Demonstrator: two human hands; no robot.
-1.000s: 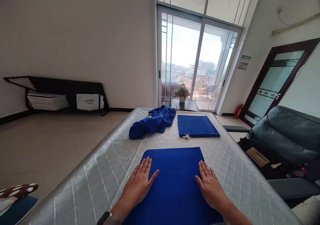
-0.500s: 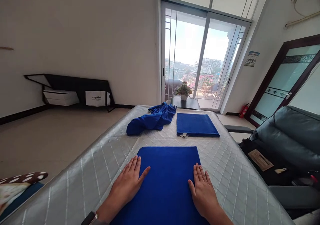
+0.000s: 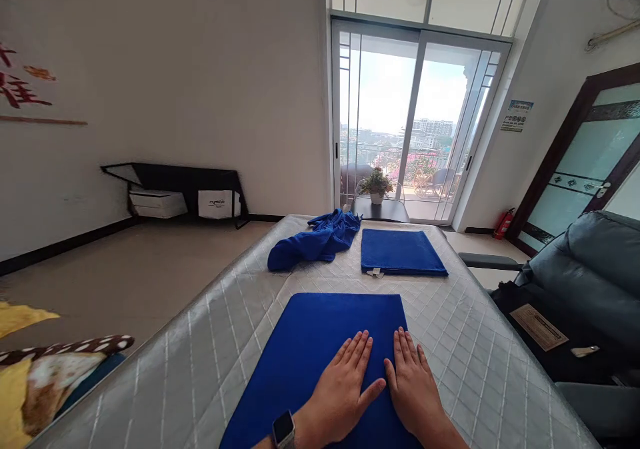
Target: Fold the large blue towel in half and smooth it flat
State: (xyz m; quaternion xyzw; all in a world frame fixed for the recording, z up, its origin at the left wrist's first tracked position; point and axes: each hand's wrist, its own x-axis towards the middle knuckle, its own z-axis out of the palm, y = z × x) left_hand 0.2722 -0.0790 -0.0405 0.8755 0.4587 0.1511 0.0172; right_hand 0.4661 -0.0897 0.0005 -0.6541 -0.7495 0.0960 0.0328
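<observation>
A blue cloth (image 3: 295, 356), folded flat like a towel, lies before me on the silver quilted table cover (image 3: 465, 349). My left hand (image 3: 343, 386) rests palm down on its right half, fingers straight and thumb out to the side. Along the cloth's right edge my right hand (image 3: 411, 379) also lies flat, its fingers stretched forward. The two hands are close together with a narrow gap between the thumbs. Farther back sit a crumpled blue cloth (image 3: 320, 239) on the left and a neatly folded blue cloth (image 3: 403, 252) with a white tag on the right.
Beyond the table stands a potted plant (image 3: 376, 186) before sliding glass doors (image 3: 420, 129). A dark armchair (image 3: 585, 269) is close on the right. Patterned fabric (image 3: 65, 376) shows at the lower left. A black rack (image 3: 185, 182) holding white boxes lines the wall.
My left hand has moved right, from the cloth's left edge to near my right hand. The right hand stays at the right edge. The view has turned slightly left.
</observation>
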